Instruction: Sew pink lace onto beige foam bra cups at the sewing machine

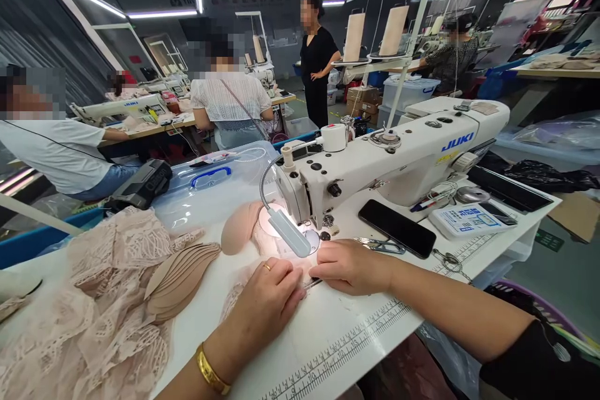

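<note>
My left hand [270, 292], with a ring and a gold bangle at the wrist, is closed on a sheer pink lace fabric [237, 292] in front of the needle area. Close by on the right, my right hand [352, 267] has its fingertips pinched together at the near edge of this fabric, partly hidden by the fingers. Beyond them stands a white sewing machine [375, 165]. A small lamp [289, 232] on a bendy neck lights the spot and covers part of the work. A beige moulded bra cup [240, 229] lies left of the machine head.
Pink lace pieces [107, 312] and stacked beige cups [182, 280] lie at left. Right of my hands are thread snips [387, 246], a black phone [397, 227] and a white box [471, 219]. A ruler strip [347, 347] runs along the table's front. Several people sit or stand beyond.
</note>
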Motion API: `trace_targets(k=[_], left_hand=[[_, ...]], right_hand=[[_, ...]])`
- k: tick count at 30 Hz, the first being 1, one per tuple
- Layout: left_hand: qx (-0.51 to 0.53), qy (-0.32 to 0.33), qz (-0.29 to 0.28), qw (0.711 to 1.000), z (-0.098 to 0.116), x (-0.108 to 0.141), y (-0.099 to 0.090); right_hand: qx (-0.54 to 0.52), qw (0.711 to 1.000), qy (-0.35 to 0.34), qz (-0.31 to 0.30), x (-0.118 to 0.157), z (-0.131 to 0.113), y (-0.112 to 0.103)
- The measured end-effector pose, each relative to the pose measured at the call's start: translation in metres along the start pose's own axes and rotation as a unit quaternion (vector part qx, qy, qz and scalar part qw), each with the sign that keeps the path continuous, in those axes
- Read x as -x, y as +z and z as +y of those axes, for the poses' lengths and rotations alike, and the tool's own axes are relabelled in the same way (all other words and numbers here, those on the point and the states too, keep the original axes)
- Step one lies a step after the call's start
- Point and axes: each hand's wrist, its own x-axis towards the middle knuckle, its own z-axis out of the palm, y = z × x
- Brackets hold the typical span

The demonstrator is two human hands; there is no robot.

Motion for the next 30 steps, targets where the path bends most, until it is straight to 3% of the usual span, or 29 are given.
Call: trace_targets(k=[6, 30], left_hand=[[0.016, 0.015, 0.021, 1.0, -0.001, -0.002, 0.003], [-0.023, 0.022, 0.04, 0.999, 0.001, -0.005, 0.011]], right_hand=[[-0.005, 1.0, -0.009, -0.022, 0.0, -0.002, 0.0], [-0.055, 0.998, 0.014, -0.007, 0.002, 0.003, -0.004]])
